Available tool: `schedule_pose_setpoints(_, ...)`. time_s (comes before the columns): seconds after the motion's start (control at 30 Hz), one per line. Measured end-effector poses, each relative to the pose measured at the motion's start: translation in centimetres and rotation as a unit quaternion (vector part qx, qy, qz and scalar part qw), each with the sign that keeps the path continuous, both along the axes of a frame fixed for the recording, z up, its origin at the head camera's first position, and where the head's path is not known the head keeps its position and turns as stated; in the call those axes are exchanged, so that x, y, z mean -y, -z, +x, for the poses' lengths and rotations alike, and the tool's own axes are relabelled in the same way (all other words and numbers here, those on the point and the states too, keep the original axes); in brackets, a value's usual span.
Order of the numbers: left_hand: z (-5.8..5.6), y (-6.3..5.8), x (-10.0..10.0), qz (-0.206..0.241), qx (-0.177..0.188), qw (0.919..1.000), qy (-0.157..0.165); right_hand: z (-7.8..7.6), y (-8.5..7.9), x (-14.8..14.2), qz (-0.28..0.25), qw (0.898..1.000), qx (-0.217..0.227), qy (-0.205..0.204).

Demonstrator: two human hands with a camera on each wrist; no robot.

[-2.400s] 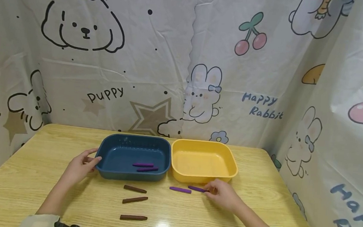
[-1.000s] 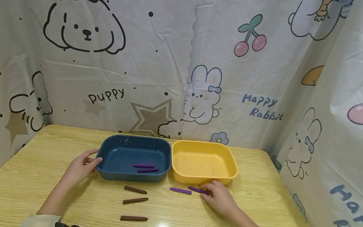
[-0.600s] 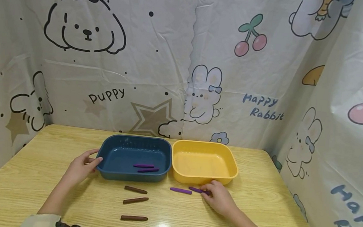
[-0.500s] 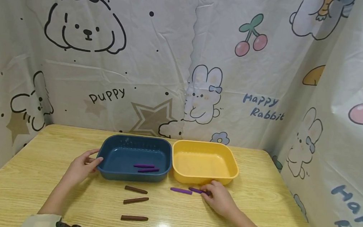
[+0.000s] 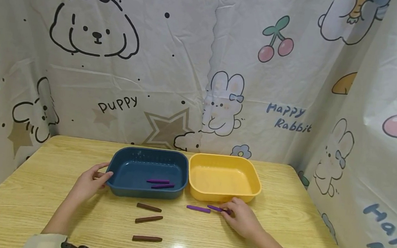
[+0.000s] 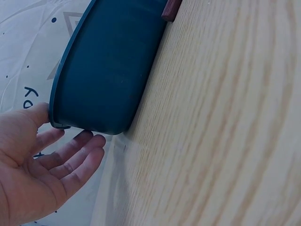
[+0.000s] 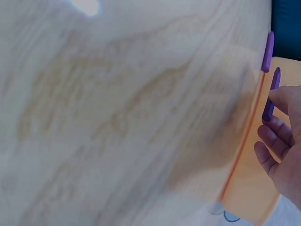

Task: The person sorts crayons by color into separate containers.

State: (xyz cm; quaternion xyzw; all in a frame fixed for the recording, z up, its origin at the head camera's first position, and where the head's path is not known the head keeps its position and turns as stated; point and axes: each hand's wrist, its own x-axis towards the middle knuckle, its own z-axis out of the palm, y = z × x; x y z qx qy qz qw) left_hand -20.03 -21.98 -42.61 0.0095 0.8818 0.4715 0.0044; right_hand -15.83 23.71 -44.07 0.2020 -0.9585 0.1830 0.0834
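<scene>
My left hand (image 5: 88, 181) holds the left end of the blue bin (image 5: 144, 193), thumb at the rim and fingers against the outer wall, as the left wrist view (image 6: 51, 165) also shows. Two purple crayons (image 5: 162, 186) lie inside that bin. In front of the yellow bin (image 5: 220, 197), my right hand (image 5: 243, 218) pinches a dark purple crayon (image 5: 214, 208) by its right end. In the right wrist view this crayon (image 7: 272, 94) sits between thumb and fingers, near the yellow wall. Another purple crayon (image 5: 198, 208) lies just left of it on the table.
Three brown crayons, among them the nearest one (image 5: 147, 239), lie on the wooden table (image 5: 104, 230) in front of the blue bin. Both bins stand side by side near the table's back edge. A printed curtain (image 5: 174, 78) hangs behind and at the sides.
Since the earliest frame my right hand has shifted slightly left along the dark purple crayon. In the last second both hands have stayed nearly still; the view has drifted slightly.
</scene>
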Motion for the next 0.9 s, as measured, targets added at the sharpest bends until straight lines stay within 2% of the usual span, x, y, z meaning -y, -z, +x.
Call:
schedule_pose_setpoints(0.47, 0.0, -0.1, 0.1, 0.002, 0.002, 1.0, 0.001, 0.5, -1.9, 0.8, 0.002, 0.999, -0.023, -0.041)
schedule_pose_setpoints(0.9, -0.1, 0.1, 0.1, 0.005, 0.001, 1.0, 0.001, -0.3, -3.6, 2.2, 0.012, 0.994, -0.073, -0.079)
